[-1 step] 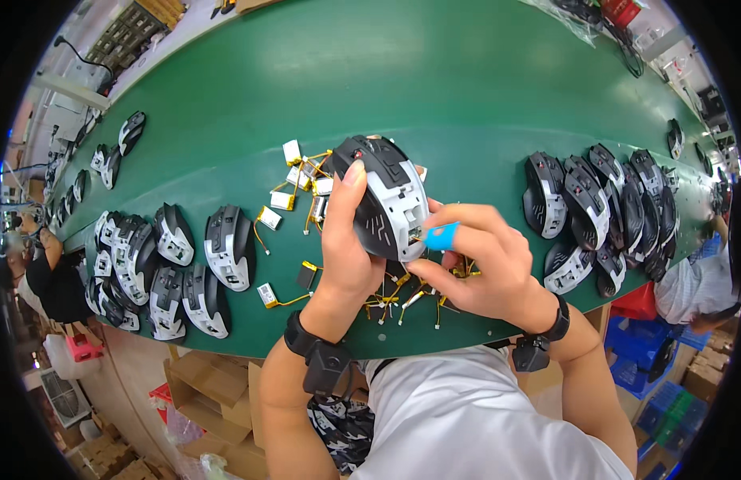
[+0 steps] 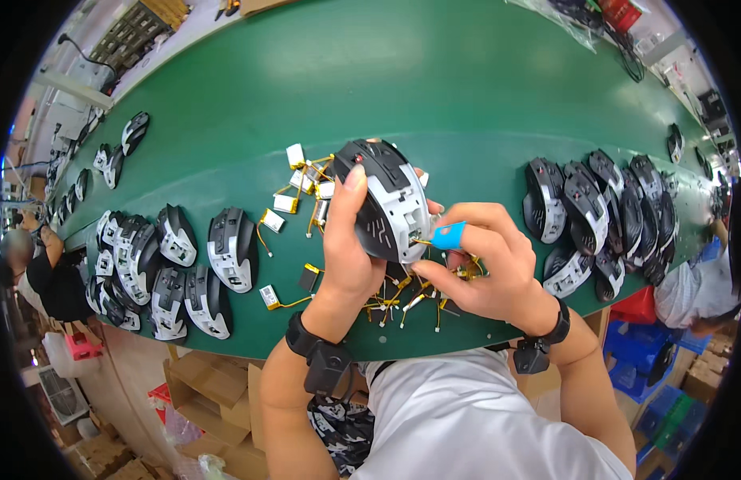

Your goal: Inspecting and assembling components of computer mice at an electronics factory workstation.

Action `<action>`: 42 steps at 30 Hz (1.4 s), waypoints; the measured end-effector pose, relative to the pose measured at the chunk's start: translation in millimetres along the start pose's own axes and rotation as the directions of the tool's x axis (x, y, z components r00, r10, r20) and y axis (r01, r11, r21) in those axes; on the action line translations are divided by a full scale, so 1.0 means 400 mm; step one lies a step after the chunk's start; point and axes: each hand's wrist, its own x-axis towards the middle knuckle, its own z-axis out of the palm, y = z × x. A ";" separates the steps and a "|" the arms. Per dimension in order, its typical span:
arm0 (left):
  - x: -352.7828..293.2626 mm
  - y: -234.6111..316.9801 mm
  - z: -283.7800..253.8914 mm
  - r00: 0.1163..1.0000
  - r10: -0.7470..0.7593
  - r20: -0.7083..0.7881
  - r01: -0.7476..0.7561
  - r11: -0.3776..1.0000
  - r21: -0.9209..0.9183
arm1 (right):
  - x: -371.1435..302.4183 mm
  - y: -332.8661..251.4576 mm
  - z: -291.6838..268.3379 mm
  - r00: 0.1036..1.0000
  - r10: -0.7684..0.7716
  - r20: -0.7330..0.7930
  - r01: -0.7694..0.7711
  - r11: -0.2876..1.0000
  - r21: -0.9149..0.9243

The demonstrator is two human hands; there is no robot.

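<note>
Gripping a black and white mouse (image 2: pixel 396 210) above the near part of the green tabletop (image 2: pixel 346 80), the left hand (image 2: pixel 344 240) has its fingers curled around it. The right hand (image 2: pixel 496 262) has its thumb and a finger with a blue wrap (image 2: pixel 448 235) bent close to the mouse's near end, by a thin yellow wire (image 2: pixel 421 242). I cannot tell if these fingers pinch the wire. A hard tug could snap it or pull it loose. If the left hold goes soft, the mouse could slip and bump the small batteries (image 2: pixel 285 203). Their loose wires could tangle if a hand brushes them.
</note>
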 end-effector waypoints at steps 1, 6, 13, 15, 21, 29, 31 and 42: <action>0.000 0.000 0.005 1.000 -0.003 -0.012 0.002 1.000 -0.016 | 0.007 -0.008 -0.015 0.988 0.153 0.018 -0.154 0.987 0.052; 0.008 -0.006 -0.007 0.999 -0.037 0.022 0.040 0.992 -0.117 | 0.014 0.030 -0.046 0.969 0.204 0.140 -0.197 0.979 -0.058; 0.014 0.012 -0.020 0.999 -0.043 -0.017 0.041 0.996 -0.082 | 0.051 0.036 -0.080 0.920 0.172 0.351 -0.280 0.917 0.285; 0.008 0.007 -0.020 0.997 -0.075 0.003 0.074 0.988 -0.135 | 0.035 0.035 -0.084 0.875 0.321 0.362 -0.482 0.509 0.713; -0.002 -0.001 0.010 0.992 -0.116 0.053 0.121 0.987 -0.108 | 0.025 0.047 -0.080 0.705 0.451 0.547 -0.623 0.027 0.781; -0.013 -0.033 0.019 0.998 -0.063 -0.013 0.062 0.997 -0.052 | -0.012 0.044 -0.018 0.959 0.284 0.029 -0.280 0.916 0.286; -0.016 -0.034 0.020 0.999 -0.048 0.012 0.049 0.997 -0.061 | -0.009 0.042 -0.010 0.980 0.198 -0.011 -0.193 0.965 0.175; -0.004 -0.020 0.001 0.992 -0.111 0.055 0.119 0.977 -0.176 | -0.009 0.050 -0.010 0.996 -0.071 0.051 0.066 0.993 0.103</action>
